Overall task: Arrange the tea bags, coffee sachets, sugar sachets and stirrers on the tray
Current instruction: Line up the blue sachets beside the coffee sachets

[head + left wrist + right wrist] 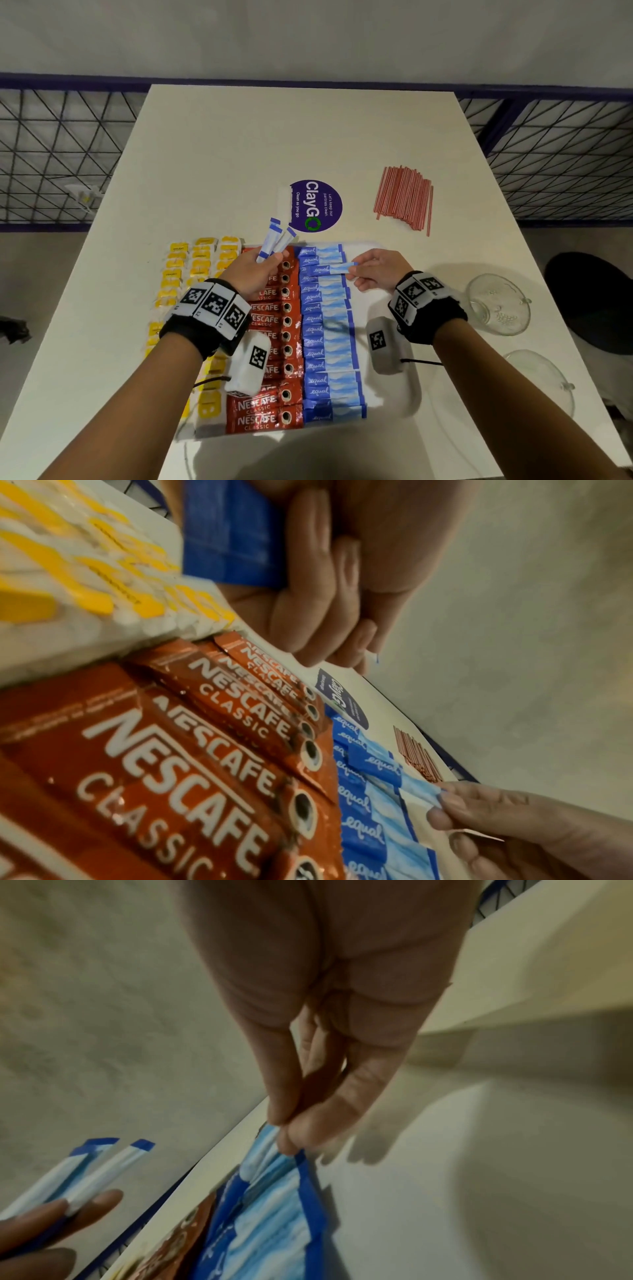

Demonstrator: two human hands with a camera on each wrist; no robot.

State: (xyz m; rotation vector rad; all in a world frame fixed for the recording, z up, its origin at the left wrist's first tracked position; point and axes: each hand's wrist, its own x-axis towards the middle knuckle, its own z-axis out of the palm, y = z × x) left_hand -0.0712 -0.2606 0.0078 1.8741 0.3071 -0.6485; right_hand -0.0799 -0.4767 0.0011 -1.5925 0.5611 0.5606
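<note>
Two spare Equal sachets (274, 240) are gripped in the curled fingers of the left hand (255, 270), raised over the Nescafé Classic sachets (274, 342). One Equal sachet (334, 269) is pinched by its end between thumb and fingertips of the right hand (376, 270), low over the blue Equal row (329, 335) on the tray (394, 411). Yellow tea bags (191, 270) are ranked at the left. Red stirrers (406, 197) and glass bowl (498, 303), on the table (239, 154), are seen whole only from the head view; the pinch is shown closest by the right wrist view.
</note>
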